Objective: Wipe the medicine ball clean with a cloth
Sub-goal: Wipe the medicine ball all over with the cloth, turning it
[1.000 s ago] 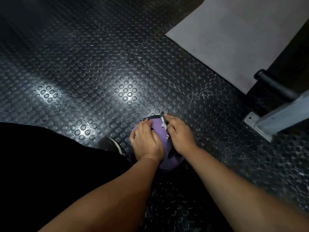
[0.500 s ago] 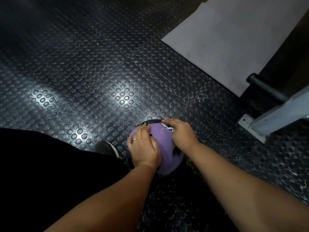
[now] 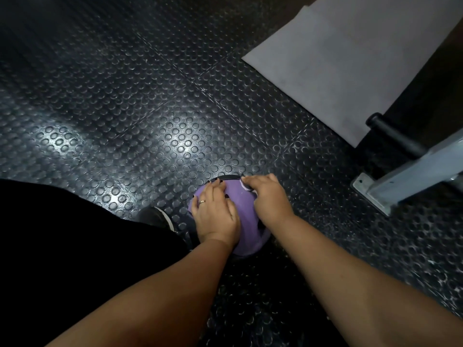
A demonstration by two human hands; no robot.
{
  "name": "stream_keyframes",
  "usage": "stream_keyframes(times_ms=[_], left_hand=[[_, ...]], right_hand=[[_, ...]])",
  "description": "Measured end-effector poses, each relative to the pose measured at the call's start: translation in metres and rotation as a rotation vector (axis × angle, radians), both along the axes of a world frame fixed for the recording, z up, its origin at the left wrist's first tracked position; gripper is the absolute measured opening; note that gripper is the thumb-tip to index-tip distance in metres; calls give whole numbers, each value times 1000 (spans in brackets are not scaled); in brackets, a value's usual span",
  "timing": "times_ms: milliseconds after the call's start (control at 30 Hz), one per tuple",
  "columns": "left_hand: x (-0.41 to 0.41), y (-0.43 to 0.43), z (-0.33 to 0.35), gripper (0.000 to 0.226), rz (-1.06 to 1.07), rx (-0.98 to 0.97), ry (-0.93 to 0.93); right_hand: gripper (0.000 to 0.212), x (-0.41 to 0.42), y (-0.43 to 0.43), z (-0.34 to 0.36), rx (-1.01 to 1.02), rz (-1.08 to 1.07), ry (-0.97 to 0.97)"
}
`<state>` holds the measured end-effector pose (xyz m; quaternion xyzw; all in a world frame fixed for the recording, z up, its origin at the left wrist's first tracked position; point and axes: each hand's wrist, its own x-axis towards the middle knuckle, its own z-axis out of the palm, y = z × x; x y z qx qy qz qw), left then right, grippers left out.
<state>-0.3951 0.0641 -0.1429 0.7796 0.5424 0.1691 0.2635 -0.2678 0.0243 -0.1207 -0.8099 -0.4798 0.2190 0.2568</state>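
Observation:
A purple medicine ball (image 3: 245, 222) with black trim lies on the studded rubber floor (image 3: 150, 96), low in the middle of the view. My left hand (image 3: 215, 214) rests flat on its left top, fingers spread, a ring on one finger. My right hand (image 3: 270, 199) lies on the ball's upper right with its fingers bent over a small pale cloth (image 3: 246, 187). Only a corner of the cloth shows at the fingertips, pressed against the ball near its far rim. Both hands hide much of the ball.
A grey mat (image 3: 350, 58) covers the floor at the top right. A metal frame foot (image 3: 400, 176) and a black bar (image 3: 393, 136) stand at the right. My dark shoe (image 3: 157, 216) and black-clad leg (image 3: 62, 246) are just left of the ball.
My right hand has slid the cloth over the ball towards its far rim. Less of the cloth shows now. My left hand has stayed on the ball.

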Motion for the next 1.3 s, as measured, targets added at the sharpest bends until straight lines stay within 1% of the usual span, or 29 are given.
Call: stream_keyframes(times_ms=[67, 200, 333, 400, 467, 533, 600, 633, 700, 767, 833, 933, 1000, 1067, 1100, 1167, 1233, 1300], left_hand=[[1, 2, 1, 58, 15, -8, 4], [0, 7, 1, 58, 15, -13, 8], [1, 2, 1, 58, 2, -15, 27], [2, -1, -1, 57, -38, 0, 47], [2, 1, -2, 57, -44, -2, 61], [0, 1, -3, 57, -42, 5, 72], [-3, 1, -2, 56, -34, 25, 75], [-3, 2, -1, 57, -20, 22, 71], [0, 5, 1, 60, 8, -14, 59], [1, 8, 2, 62, 15, -33, 57], [1, 11, 3, 63, 21, -41, 60], [3, 11, 6, 66, -9, -61, 65], [3, 11, 7, 66, -53, -56, 79], [2, 11, 5, 65, -62, -44, 85], [0, 10, 4, 64, -57, -37, 81], [-2, 9, 1, 62, -48, -18, 70], [-2, 6, 1, 61, -34, -5, 63], [0, 7, 0, 60, 9, -11, 42]], right_hand=[[48, 2, 8, 0, -33, -22, 6], [40, -16, -9, -3, 82, 18, -66], [51, -24, -33, -5, 130, 132, -161], [49, -15, -32, -4, 145, 134, -168], [46, -8, -23, -7, 134, 51, -91], [45, -1, -5, -13, 67, -80, 26], [44, 5, 10, -16, -27, -122, 57], [42, 8, 15, -17, -38, -115, 48], [43, 7, 17, -13, -16, -98, 37], [49, -5, 8, -7, 67, -84, 21], [50, -22, -7, -5, 162, -48, -2], [46, -32, -25, -5, 204, 48, -104], [51, -26, -26, -6, 213, 63, -120], [55, -20, -19, -10, 191, 57, -125], [53, -16, -13, -13, 151, 21, -93], [49, -1, 6, -21, 29, -100, 20], [47, 15, 19, -26, -86, -149, 80], [46, 18, 20, -23, -71, -130, 75]])
